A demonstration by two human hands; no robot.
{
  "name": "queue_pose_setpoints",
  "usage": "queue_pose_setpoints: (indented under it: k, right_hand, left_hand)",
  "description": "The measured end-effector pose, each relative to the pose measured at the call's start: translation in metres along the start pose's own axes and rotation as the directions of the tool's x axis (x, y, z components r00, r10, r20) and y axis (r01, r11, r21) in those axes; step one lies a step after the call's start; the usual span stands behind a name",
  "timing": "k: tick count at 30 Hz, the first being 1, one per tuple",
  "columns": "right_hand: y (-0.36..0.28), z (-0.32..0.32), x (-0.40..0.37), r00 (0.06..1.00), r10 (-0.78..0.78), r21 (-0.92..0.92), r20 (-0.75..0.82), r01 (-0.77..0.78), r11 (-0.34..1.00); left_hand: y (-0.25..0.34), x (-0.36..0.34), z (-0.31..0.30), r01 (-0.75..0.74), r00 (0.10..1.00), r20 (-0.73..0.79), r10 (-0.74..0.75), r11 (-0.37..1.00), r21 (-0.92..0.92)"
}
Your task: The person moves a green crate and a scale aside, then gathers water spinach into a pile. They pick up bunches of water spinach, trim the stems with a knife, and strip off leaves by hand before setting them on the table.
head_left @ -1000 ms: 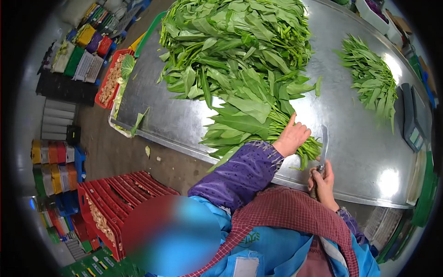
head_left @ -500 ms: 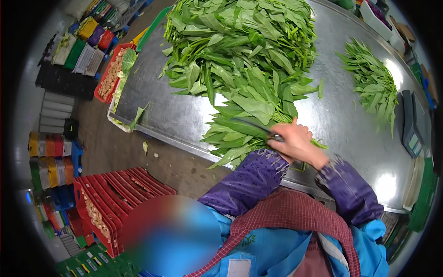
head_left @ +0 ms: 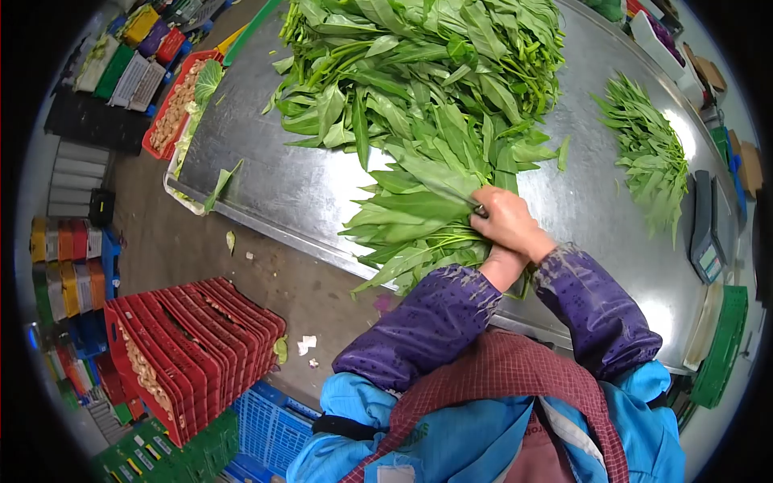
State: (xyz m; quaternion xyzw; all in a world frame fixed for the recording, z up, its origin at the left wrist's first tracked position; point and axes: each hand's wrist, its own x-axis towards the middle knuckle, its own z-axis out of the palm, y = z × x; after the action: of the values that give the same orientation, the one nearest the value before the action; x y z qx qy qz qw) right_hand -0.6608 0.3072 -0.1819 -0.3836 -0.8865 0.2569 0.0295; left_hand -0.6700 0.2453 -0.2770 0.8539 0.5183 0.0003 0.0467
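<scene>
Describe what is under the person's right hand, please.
Under the right hand are the left hand, visible only near its wrist, and green, long-leaved stalks. The left fingers are covered, so their grip cannot be seen.

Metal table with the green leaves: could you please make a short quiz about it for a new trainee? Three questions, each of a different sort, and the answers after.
1. True or false: the right hand is over the left hand and hides part of it.
2. Which of these is nearest to the smaller bunch of leaves on the metal table?
A) the stack of red crates
B) the dark device with a small display
C) the blue crate
3. Fill in the colour: the sleeves near both wrists are ____.

Key: 1 true; 2 B; 3 purple.
</scene>
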Motion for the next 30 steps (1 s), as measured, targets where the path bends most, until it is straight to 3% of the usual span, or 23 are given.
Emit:
queue_pose_setpoints:
  k: [2, 4, 5, 6, 7, 9, 11, 13, 15, 16, 18, 22, 30]
  right_hand:
    - [0.010, 0.001, 0.004, 0.980, 0.120, 0.317, -0.156, -0.066, 0.946]
    - [0.020, -0.006, 0.007, 0.944, 0.329, 0.472, 0.035, -0.306, 0.827]
    - [0.022, -0.005, 0.007, 0.928, 0.371, 0.554, 0.042, -0.331, 0.764]
    - [0.023, -0.004, 0.006, 0.927, 0.372, 0.553, 0.043, -0.332, 0.764]
    - [0.023, -0.003, 0.005, 0.937, 0.350, 0.536, -0.005, -0.293, 0.792]
    - [0.026, 0.003, 0.004, 0.941, 0.335, 0.525, -0.053, -0.259, 0.811]
    - [0.030, 0.013, 0.002, 0.942, 0.308, 0.453, -0.136, -0.218, 0.865]
    - [0.023, 0.014, -0.001, 0.937, 0.309, 0.481, -0.164, -0.198, 0.854]
    - [0.019, 0.013, -0.005, 0.949, 0.275, 0.493, -0.152, -0.168, 0.853]
    - [0.015, 0.011, -0.007, 0.948, 0.279, 0.494, -0.153, -0.171, 0.853]
    - [0.006, 0.010, -0.010, 0.953, 0.070, 0.272, -0.295, 0.013, 0.962]
    - [0.005, 0.021, -0.007, 0.956, 0.004, 0.021, -0.294, 0.002, 1.000]
    - [0.009, 0.026, 0.000, 0.938, 0.120, 0.073, -0.324, -0.102, 0.992]
  left_hand:
    - [0.002, -0.001, -0.007, 0.012, 1.000, -0.009, -0.012, 0.999, 0.037]
    - [0.004, -0.008, -0.019, 0.054, 0.998, -0.040, -0.052, 0.997, 0.048]
    - [-0.002, -0.031, -0.048, -0.001, 0.979, -0.204, -0.013, 0.998, -0.065]
    - [-0.011, -0.051, -0.071, -0.073, 0.931, -0.365, 0.008, 0.984, -0.164]
    - [-0.019, -0.061, -0.083, -0.074, 0.932, -0.363, 0.009, 0.983, -0.165]
    - [-0.037, -0.081, -0.096, -0.249, 0.894, -0.447, 0.008, 0.840, -0.483]
    - [-0.066, -0.092, -0.097, -0.074, 0.904, -0.396, -0.160, 0.854, -0.514]
    - [-0.099, -0.096, -0.085, 0.103, 0.794, -0.465, -0.392, 0.841, -0.532]
    - [-0.117, -0.106, -0.080, 0.276, 0.746, -0.394, -0.537, 0.787, -0.552]
    - [-0.118, -0.109, -0.078, 0.272, 0.748, -0.393, -0.534, 0.788, -0.553]
    - [-0.111, -0.120, -0.074, 0.290, 0.761, -0.374, -0.529, 0.795, -0.534]
    - [-0.097, -0.127, -0.064, 0.332, 0.769, -0.354, -0.532, 0.805, -0.491]
    - [-0.092, -0.129, -0.060, 0.334, 0.786, -0.341, -0.516, 0.819, -0.467]
